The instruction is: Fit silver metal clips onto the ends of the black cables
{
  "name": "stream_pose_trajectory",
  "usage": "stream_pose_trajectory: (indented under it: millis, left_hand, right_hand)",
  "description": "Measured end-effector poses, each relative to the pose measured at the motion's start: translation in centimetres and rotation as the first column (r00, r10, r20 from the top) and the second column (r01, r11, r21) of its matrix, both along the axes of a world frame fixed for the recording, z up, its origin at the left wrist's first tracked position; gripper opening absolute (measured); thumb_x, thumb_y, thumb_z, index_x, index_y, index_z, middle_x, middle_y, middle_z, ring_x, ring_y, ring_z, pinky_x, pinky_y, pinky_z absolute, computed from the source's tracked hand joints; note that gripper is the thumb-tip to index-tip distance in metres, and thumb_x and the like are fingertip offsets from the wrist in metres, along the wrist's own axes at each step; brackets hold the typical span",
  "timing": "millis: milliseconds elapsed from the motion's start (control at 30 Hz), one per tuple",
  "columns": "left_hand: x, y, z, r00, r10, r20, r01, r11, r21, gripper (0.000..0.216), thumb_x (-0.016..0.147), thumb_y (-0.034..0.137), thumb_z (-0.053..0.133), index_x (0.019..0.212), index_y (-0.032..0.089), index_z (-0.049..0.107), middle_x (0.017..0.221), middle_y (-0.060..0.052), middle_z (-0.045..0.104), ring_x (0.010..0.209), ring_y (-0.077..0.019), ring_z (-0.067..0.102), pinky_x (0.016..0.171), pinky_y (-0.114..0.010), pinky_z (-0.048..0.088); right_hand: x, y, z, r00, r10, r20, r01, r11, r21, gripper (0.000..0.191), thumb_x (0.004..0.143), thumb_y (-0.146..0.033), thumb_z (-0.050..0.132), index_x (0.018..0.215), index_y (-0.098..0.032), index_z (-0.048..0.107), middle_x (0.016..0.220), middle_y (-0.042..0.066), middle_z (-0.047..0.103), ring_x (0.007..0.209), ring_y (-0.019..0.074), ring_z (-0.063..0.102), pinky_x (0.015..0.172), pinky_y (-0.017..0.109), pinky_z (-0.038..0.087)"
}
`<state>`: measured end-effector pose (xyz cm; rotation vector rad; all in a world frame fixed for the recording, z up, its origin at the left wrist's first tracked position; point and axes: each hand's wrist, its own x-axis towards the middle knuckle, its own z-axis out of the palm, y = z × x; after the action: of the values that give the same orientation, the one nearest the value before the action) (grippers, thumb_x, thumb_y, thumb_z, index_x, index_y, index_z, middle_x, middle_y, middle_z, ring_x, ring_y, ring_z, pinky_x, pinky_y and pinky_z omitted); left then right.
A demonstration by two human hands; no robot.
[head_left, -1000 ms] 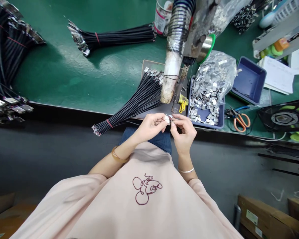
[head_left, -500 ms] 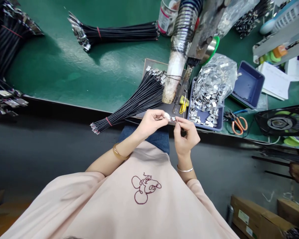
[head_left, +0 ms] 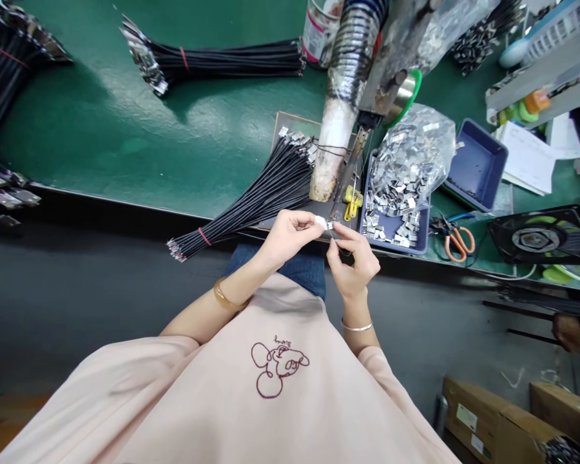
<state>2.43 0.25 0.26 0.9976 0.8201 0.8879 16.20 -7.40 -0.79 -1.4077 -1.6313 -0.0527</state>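
My left hand point(head_left: 288, 236) and my right hand point(head_left: 352, 255) meet at the front edge of the green table point(head_left: 140, 138). Both pinch a small metal connector piece point(head_left: 329, 225) between their fingertips; a white covering shows on my left fingertip. Just left of my hands a tied bundle of black cables point(head_left: 258, 196) with metal ends fans out over the table edge. A blue tray point(head_left: 397, 225) holding several small metal shells and a clear bag of them point(head_left: 410, 161) sits right of my hands.
A foil-wrapped hose and a soldering fixture point(head_left: 348, 90) hang above the work plate. Another cable bundle point(head_left: 212, 61) lies at the back; more cables point(head_left: 4, 77) are piled at the left. Orange scissors point(head_left: 457, 240), an empty blue tray point(head_left: 478, 164), a fan point(head_left: 541, 235) and cardboard boxes point(head_left: 488, 412) stand to the right.
My hands parted slightly half a second ago and have come back together on the small piece. The view has shifted a little to the left.
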Motion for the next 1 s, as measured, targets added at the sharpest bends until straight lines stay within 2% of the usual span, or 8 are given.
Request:
stream_pose_trajectory:
  millis: [100,233,333,567,667,833,1000]
  left_hand:
    - [0.2,0.1,0.1,0.999,0.034,-0.004,-0.034,0.999,0.008,0.009,0.065,0.021,0.071,0.062,0.013,0.070,0.062,0.001,0.065,0.061,-0.0093,0.054,0.063,-0.022,0.043]
    - [0.5,0.1,0.3,0.997,0.066,-0.045,-0.063,0.997,0.047,0.006,0.065,0.018,0.068,0.062,0.012,0.068,0.057,0.003,0.058,0.056,-0.0068,0.047,0.057,-0.020,0.038]
    - [0.7,0.0,0.4,0.992,0.100,-0.080,-0.093,0.992,0.088,0.006,0.066,0.017,0.066,0.064,0.011,0.068,0.055,0.004,0.052,0.053,-0.0053,0.041,0.053,-0.019,0.034]
    - [0.8,0.1,0.8,0.982,0.152,-0.111,-0.131,0.976,0.171,0.009,0.070,0.019,0.063,0.067,0.011,0.067,0.060,0.003,0.053,0.056,-0.0064,0.044,0.055,-0.018,0.038]
    - [0.6,0.1,0.6,0.980,0.148,-0.132,-0.118,0.970,0.213,0.009,0.071,0.019,0.063,0.066,0.012,0.066,0.058,0.003,0.049,0.055,-0.0061,0.040,0.052,-0.017,0.035]
    - [0.5,-0.1,0.1,0.967,0.126,-0.219,-0.070,0.966,0.247,0.010,0.071,0.017,0.062,0.063,0.012,0.062,0.054,0.006,0.036,0.053,-0.0049,0.028,0.048,-0.018,0.024]
    - [0.6,-0.3,0.5,0.963,0.144,-0.228,-0.073,0.953,0.293,0.009,0.074,0.019,0.061,0.070,0.012,0.064,0.058,0.005,0.040,0.054,-0.0051,0.030,0.048,-0.017,0.026]
  right_hand:
    - [0.0,0.2,-0.3,0.999,0.021,-0.043,-0.021,1.000,0.008,0.015,0.086,-0.014,0.063,0.092,-0.027,0.061,0.113,0.004,0.077,0.100,0.0204,0.076,0.083,0.038,0.065]
    - [-0.1,0.4,-0.3,0.992,-0.021,-0.124,0.014,0.998,-0.058,0.007,0.091,-0.020,0.059,0.089,-0.026,0.059,0.123,0.006,0.073,0.098,0.0204,0.076,0.085,0.042,0.065]
    - [-0.2,0.7,0.1,0.990,-0.031,-0.136,0.018,0.995,-0.097,0.006,0.091,-0.020,0.060,0.088,-0.025,0.061,0.120,0.006,0.074,0.101,0.0208,0.075,0.087,0.041,0.064]
    - [-0.4,1.3,1.0,0.993,-0.010,-0.119,0.003,0.998,-0.065,0.007,0.090,-0.016,0.063,0.089,-0.022,0.064,0.121,0.008,0.074,0.104,0.0198,0.074,0.091,0.039,0.064]
    - [-0.3,1.3,1.0,0.994,0.023,-0.110,-0.029,0.998,-0.048,0.010,0.087,-0.012,0.065,0.088,-0.021,0.065,0.121,0.009,0.074,0.102,0.0187,0.074,0.089,0.035,0.064]
    - [-0.1,1.2,0.8,0.996,-0.014,-0.086,0.010,0.999,-0.044,0.011,0.086,-0.011,0.066,0.085,-0.022,0.064,0.103,0.005,0.077,0.098,0.0188,0.075,0.083,0.034,0.063]
    - [-0.2,1.4,1.1,0.996,-0.031,-0.088,0.027,0.999,-0.044,0.010,0.087,-0.013,0.068,0.090,-0.022,0.069,0.105,0.005,0.077,0.099,0.0195,0.074,0.087,0.036,0.062]
